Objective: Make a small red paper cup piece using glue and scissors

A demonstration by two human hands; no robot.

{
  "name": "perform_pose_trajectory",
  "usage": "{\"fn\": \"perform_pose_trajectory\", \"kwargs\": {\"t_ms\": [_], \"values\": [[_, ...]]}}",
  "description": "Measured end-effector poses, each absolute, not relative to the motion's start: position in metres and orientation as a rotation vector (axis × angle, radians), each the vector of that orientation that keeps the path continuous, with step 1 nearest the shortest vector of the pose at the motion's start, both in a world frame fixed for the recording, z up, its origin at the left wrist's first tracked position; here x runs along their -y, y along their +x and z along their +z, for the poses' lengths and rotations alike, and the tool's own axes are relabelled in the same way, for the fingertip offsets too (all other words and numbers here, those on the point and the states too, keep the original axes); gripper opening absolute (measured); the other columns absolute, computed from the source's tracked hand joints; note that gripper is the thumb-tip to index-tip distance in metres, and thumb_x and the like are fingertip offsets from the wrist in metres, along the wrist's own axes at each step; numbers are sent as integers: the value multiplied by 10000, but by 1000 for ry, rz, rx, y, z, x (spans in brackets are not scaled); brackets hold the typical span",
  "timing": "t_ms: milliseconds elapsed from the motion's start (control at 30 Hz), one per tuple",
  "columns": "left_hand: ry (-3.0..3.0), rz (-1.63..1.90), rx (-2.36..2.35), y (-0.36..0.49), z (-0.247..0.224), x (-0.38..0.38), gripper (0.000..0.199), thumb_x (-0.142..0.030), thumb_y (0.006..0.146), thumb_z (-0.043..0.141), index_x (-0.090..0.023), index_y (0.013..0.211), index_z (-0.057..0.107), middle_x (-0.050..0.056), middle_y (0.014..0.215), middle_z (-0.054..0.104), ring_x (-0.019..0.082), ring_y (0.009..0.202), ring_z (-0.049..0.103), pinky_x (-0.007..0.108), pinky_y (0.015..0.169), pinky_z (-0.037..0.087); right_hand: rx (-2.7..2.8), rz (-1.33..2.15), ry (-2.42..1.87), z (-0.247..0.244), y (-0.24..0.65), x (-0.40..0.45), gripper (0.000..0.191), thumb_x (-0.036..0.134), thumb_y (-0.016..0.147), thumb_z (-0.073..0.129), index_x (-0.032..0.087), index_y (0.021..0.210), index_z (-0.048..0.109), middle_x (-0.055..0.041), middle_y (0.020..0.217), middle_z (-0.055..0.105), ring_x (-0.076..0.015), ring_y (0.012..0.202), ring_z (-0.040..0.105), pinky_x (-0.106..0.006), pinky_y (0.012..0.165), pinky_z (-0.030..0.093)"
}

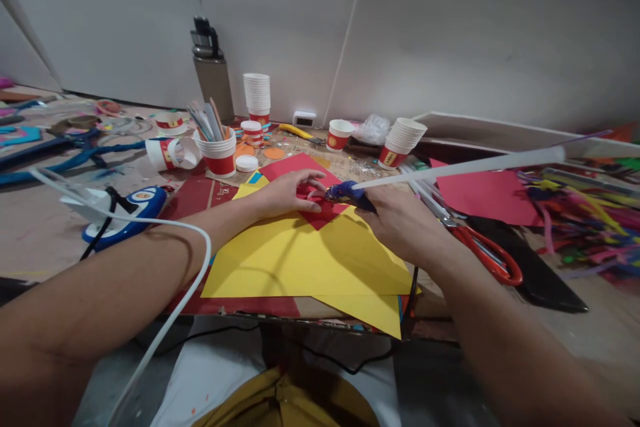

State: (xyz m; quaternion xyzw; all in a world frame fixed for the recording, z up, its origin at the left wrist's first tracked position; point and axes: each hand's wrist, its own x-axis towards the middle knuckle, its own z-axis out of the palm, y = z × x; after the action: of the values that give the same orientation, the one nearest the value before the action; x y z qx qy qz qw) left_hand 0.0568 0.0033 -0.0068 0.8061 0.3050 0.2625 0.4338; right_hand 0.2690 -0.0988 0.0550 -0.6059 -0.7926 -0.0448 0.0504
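My right hand (400,217) is wrapped around a hot glue gun (353,192) with dark blue on its body. A long whitish glue stick (465,167) runs out of its back to the right. The gun's tip points left, close to the fingertips of my left hand (287,195). That hand rests over red paper (325,219), its thumb and fingers curled toward each other; what lies between them is too small to make out. Beneath both hands are yellow paper sheets (280,257), the lowest one jutting past the table's front edge.
Red-handled scissors (487,253) and a black flat item (545,273) lie right. A paper cup (220,157) of pens, stacked cups (403,140) and a yellow-handled cutter (295,130) stand or lie behind. A white cable (207,247) crosses my left arm.
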Motion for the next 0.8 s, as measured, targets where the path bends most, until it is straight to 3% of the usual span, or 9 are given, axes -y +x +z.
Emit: {"fn": "perform_pose_trajectory", "kwargs": {"t_ms": [800], "values": [[1926, 644, -729, 57, -7, -2, 718, -294, 678, 757, -159, 1314, 452, 133, 1225, 638, 217, 1162, 593, 383, 1015, 419, 2383, -100, -1860, 56, 272, 100, 229, 327, 912, 479, 182, 1028, 613, -101, 983, 696, -236, 844, 608, -301, 667, 388]]}}
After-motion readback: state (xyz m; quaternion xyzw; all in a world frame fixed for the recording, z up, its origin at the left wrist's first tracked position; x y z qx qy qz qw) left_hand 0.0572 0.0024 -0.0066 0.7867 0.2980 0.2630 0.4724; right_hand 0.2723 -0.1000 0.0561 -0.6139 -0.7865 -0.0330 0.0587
